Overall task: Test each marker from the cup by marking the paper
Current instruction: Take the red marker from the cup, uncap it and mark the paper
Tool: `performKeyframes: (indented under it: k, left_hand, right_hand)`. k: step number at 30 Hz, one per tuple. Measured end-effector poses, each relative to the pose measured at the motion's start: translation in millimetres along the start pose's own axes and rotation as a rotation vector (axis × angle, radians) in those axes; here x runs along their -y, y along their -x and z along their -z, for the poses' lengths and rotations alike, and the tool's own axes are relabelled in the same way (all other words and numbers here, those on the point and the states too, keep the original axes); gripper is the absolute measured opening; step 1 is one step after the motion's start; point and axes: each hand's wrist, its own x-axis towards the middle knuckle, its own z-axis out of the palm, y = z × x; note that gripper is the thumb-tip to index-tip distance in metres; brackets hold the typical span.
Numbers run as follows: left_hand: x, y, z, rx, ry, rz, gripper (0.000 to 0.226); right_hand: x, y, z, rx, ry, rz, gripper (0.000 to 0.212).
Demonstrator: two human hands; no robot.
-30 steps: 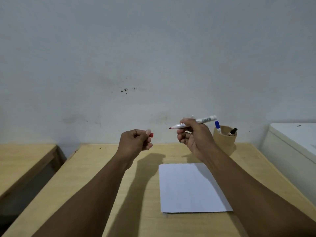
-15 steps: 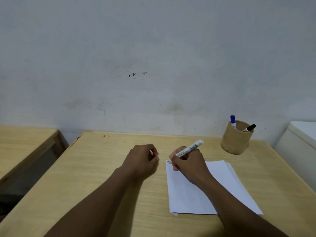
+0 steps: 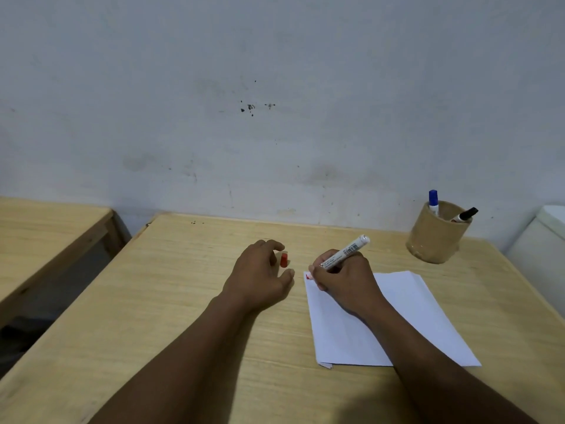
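Note:
My right hand [image 3: 344,278] grips a white marker [image 3: 345,251] with its tip down on the top left corner of the white paper [image 3: 406,313], where a small red mark [image 3: 308,276] shows. My left hand [image 3: 260,275] rests on the wooden table [image 3: 171,301] just left of the paper, fingers spread. The marker's red cap [image 3: 284,260] stands on the table between its fingers, not gripped. A tan cup [image 3: 435,237] at the back right holds a blue-capped marker [image 3: 433,201] and a black-capped marker [image 3: 465,214].
A grey-white wall runs along the table's far edge. A second wooden table [image 3: 46,234] stands at the left across a gap. A white box-like object [image 3: 541,249] sits against the table's right side.
Both hands came down from mid-air to the table. My left hand set the red cap down and opened. My right hand brought the marker tip onto the paper and made a red mark.

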Motion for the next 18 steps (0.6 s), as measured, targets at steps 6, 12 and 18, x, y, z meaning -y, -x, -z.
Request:
performKeyframes:
  k: [6, 12, 18]
  left_hand:
    - [-0.7, -1.1, -0.6, -0.021, 0.028, -0.01, 0.023]
    - [-15.0, -22.2, 7.3, -0.041, 0.43, 0.213, 0.002]
    - [-71.8, -60.8, 21.2, 0.221, 0.992, 0.325, 0.014]
  right_hand:
    - [7.4, -1.1, 6.6, -0.082, -0.242, -0.097, 0.009]
    - [33.0, -15.2, 36.1, -0.265, -0.725, -0.33, 0.008]
    - [63.5, -15.7, 84.0, -0.19, -0.823, -0.274, 0.002]
